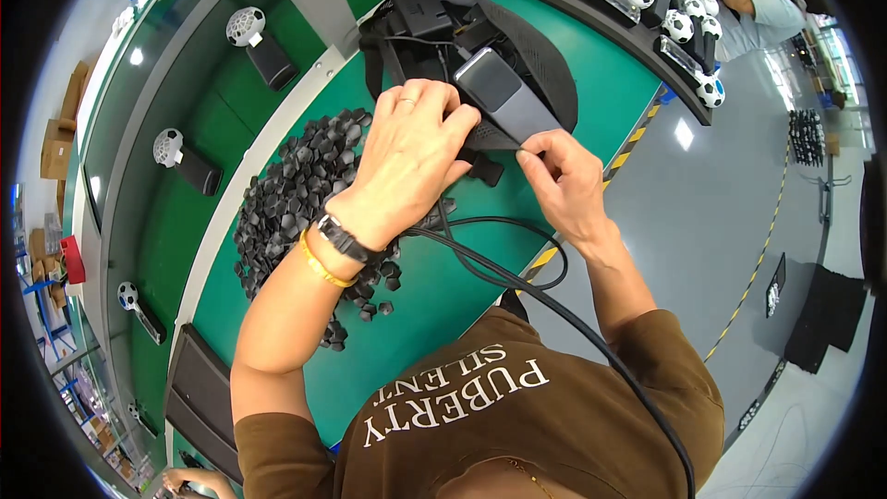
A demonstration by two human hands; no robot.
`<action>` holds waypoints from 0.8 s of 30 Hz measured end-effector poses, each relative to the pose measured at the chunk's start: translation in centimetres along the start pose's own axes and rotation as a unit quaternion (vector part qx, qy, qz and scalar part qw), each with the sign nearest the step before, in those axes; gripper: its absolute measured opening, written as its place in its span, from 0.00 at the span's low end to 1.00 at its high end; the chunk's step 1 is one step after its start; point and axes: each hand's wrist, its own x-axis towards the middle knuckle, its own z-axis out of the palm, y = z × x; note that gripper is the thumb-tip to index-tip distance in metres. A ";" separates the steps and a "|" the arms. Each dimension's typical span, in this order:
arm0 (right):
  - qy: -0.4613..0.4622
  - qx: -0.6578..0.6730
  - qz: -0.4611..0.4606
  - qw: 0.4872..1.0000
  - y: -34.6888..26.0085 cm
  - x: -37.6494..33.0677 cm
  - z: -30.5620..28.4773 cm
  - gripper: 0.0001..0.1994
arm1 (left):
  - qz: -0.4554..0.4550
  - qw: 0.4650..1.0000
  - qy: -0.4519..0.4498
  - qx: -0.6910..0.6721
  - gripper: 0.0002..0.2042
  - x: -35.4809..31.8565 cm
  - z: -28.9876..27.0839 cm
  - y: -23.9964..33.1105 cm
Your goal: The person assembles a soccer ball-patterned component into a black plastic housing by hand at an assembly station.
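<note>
A black mesh-sided bag (552, 65) lies open on the green table in front of me. In it sits a dark grey power bank (531, 111) with a glossy screen, beside black boxy parts and thin cables. My left hand (402, 152) is curled over the bag's near left rim, its fingertips partly hidden. My right hand (565, 180) pinches the near edge of the bag by the lower end of the power bank, thumb against forefinger. Between the hands lies a small black piece (485, 169). A black cable (527, 286) runs from under my left wrist toward my body.
A heap of small black polygonal pieces (296, 194) spreads left of the bag. A dark tray (601, 7) of black-and-white ball-topped devices stands far right. More such devices, like one ball-topped device (248, 28), lie on the green belt at left. Another person (762, 18) is far right.
</note>
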 end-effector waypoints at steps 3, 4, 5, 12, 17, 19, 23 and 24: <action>-0.018 0.001 -0.006 1.000 -0.3 0.2 0.0 0.03 | 0.045 0.997 -0.040 0.054 0.07 0.6 1.5 -1.1; -0.023 0.001 -0.008 1.000 -0.3 0.4 -0.2 0.03 | 0.060 0.994 -0.053 0.072 0.07 0.9 1.7 -1.4; -0.019 -0.002 -0.007 1.000 -0.2 0.6 -0.5 0.03 | 0.065 0.994 -0.051 0.070 0.07 1.1 1.8 -1.6; 0.067 -0.115 -0.108 0.985 1.0 5.1 -1.5 0.08 | 0.074 0.992 -0.084 -0.059 0.02 3.0 1.3 -2.3; 0.058 -0.240 -0.113 0.962 1.5 7.4 -1.1 0.17 | 0.086 0.987 -0.128 -0.036 0.05 4.5 1.1 -2.2; 0.022 -0.286 -0.062 0.956 1.4 7.8 -1.2 0.22 | 0.108 0.984 -0.137 -0.020 0.06 5.0 1.1 -2.1; -0.027 -0.361 -0.099 0.927 1.5 8.1 -2.3 0.27 | 0.134 0.981 -0.140 -0.033 0.07 5.2 1.0 -2.6; -0.044 -0.386 -0.111 0.915 1.5 8.2 -2.5 0.28 | 0.143 0.979 -0.141 -0.039 0.07 5.3 1.0 -2.7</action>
